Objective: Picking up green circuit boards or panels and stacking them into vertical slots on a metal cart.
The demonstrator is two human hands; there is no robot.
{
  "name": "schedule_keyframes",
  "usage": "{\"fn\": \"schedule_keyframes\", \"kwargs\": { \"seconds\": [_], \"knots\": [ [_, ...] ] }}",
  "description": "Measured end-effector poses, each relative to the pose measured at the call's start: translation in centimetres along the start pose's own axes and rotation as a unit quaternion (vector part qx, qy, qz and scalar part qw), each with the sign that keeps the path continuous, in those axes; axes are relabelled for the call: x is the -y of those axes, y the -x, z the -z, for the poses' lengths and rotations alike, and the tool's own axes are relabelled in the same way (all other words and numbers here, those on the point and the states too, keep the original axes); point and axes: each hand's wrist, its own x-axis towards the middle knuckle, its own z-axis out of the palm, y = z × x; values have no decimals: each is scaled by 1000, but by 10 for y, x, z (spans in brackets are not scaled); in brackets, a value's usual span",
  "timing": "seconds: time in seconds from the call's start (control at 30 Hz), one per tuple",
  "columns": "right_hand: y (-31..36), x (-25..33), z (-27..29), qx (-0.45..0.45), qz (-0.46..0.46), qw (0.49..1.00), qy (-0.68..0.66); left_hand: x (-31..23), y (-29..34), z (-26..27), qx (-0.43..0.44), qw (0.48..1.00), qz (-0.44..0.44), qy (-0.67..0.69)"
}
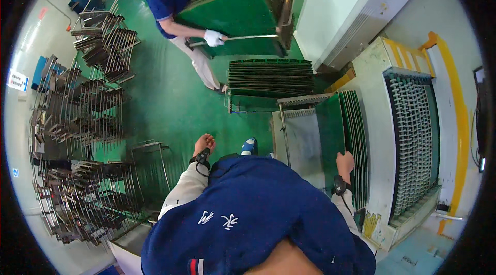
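Observation:
My right hand (345,162) is closed at the top edge of a thin green panel (330,135), which stands upright in a rack. More green panels (355,135) stand side by side just right of it. My left hand (205,143) hangs over the green floor, its fingers loosely curled and nothing visible in them. A strapped device with a cable sits on each of my wrists.
A co-worker (181,6) in a white glove holds a rack of green panels (232,16) ahead. Another panel stack (271,76) stands nearer. A roller conveyor machine (413,140) is at right. Metal racks (88,109) line the left wall; a metal frame (150,146) stands near my left hand.

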Motion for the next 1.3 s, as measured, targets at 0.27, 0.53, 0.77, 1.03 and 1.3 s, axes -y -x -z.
{"fn": "schedule_keyframes", "kwargs": {
  "seconds": [0.27, 0.53, 0.77, 1.03, 1.3],
  "knots": [
    [-1, 5, 0, 2, -3, 1000, 15, 0, -3, 5, -43, 999, -16, -30],
    [-1, 2, -2, -7, 0, 1000, 9, -7, -11, 12, -17, 997, 8, -78],
    [0, 3, 0, 2, -9, 1000, 21, -6, 2, -4, -31, 997, 1, -68],
    [-1, 4, 2, 2, -14, 1000, 23, -6, -6, -3, -30, 996, 2, -87],
    [2, 12, 11, 28, -52, 998, -10, -6, -18, 5, -19, 998, 4, -60]
  ]
}}
